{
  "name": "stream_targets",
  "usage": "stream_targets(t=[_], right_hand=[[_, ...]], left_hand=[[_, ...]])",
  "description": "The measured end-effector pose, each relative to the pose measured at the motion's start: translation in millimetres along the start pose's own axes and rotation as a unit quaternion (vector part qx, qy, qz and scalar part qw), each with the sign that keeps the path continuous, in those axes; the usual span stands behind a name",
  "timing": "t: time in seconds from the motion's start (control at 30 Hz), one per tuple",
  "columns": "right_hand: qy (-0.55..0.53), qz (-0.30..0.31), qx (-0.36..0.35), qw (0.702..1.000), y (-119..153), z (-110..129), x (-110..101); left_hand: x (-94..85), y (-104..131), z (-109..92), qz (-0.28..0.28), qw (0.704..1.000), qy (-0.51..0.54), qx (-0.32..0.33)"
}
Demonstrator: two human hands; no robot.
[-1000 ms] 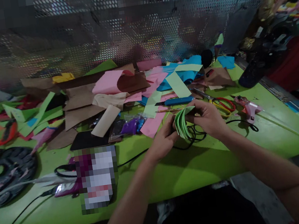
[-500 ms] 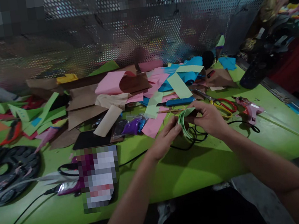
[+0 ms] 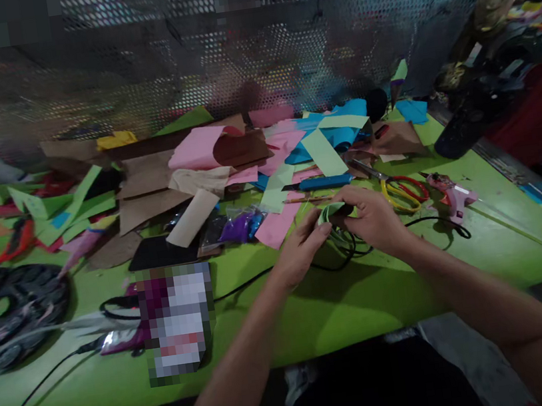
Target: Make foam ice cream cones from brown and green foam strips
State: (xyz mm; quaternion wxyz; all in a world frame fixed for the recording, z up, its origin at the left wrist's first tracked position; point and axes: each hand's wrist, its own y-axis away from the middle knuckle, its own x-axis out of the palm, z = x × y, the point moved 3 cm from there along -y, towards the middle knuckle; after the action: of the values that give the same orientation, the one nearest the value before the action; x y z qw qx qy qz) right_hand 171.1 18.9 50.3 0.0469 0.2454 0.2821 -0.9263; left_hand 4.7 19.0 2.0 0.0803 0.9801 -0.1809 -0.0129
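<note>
Hands: the left hand [image 3: 302, 244] and right hand [image 3: 376, 214] are close together, each pinching the same green paper [image 3: 328, 211] between thumb and fingers.
Green paper: held up between the 2 hands, above the surface [image 3: 367, 314], curled in several layers (the exact count can't be made out).
Layers: they could fan apart or slip out of line if either pinch loosens; squeezing unevenly might put a crease in the curve.
Cable: the black cable [image 3: 335, 267] lies in loops just below the hands; a dropped layer could land among them, and a snagged finger might tug the line.
Knife: the blue knife [image 3: 326, 182] lies just beyond the fingers, its tip pointing left; a careless reach forward could mean a nick, if the blade is out.
Scissors: the scissors [image 3: 403, 192], with red and yellow handles, are near the right hand; an elbow or wrist swing might shove them.
Glue gun: the pink glue gun [image 3: 454, 197] rests further right; if hot (not something visible), it could burn skin or mark paper.
Writing: no brand or label is readable; the sheet [image 3: 179, 320] at left is pixelated.
</note>
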Motion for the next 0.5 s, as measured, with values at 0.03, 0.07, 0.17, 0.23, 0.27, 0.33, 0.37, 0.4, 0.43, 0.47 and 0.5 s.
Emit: stream_targets(t=[0.03, 0.07, 0.17, 0.23, 0.27, 0.33, 0.37, 0.4, 0.43, 0.47, 0.5], right_hand=[[0.000, 0.003, 0.004, 1.000, 0, -1, 1], [-0.005, 0.004, 0.011, 1.000, 1, -1, 1], [-0.032, -0.007, 0.027, 0.999, 2, 0, -2], [-0.035, -0.020, 0.026, 0.999, 2, 4, -6], [-0.028, -0.021, 0.022, 0.999, 2, 7, -8], [-0.009, -0.004, 0.000, 1.000, 3, 13, -9], [0.001, 0.008, -0.016, 1.000, 3, 15, -8], [0.011, 0.018, -0.034, 0.999, 3, 17, -7], [0.022, 0.024, -0.051, 0.998, 3, 18, -6], [0.032, 0.025, -0.066, 0.997, 3, 18, -5], [0.042, 0.024, -0.076, 0.996, 3, 18, -4]], left_hand=[[0.6, -1, -1, -0.001, 1.000, 0.005, 0.013], [0.9, -1, -2, -0.004, 1.000, 0.012, 0.023], [-0.8, -4, -1, -0.034, 0.998, 0.038, 0.030], [-2.6, -4, 1, -0.055, 0.997, 0.048, 0.030], [-3.1, -4, 0, -0.059, 0.996, 0.052, 0.032], [-3.6, -4, -2, -0.065, 0.995, 0.058, 0.040], [-3.5, -3, -3, -0.068, 0.995, 0.059, 0.046], [-3.3, -3, -5, -0.072, 0.994, 0.060, 0.052], [-3.0, -2, -7, -0.074, 0.994, 0.059, 0.059], [-2.7, -2, -9, -0.075, 0.993, 0.058, 0.064], [-2.3, -2, -10, -0.076, 0.993, 0.058, 0.068]])
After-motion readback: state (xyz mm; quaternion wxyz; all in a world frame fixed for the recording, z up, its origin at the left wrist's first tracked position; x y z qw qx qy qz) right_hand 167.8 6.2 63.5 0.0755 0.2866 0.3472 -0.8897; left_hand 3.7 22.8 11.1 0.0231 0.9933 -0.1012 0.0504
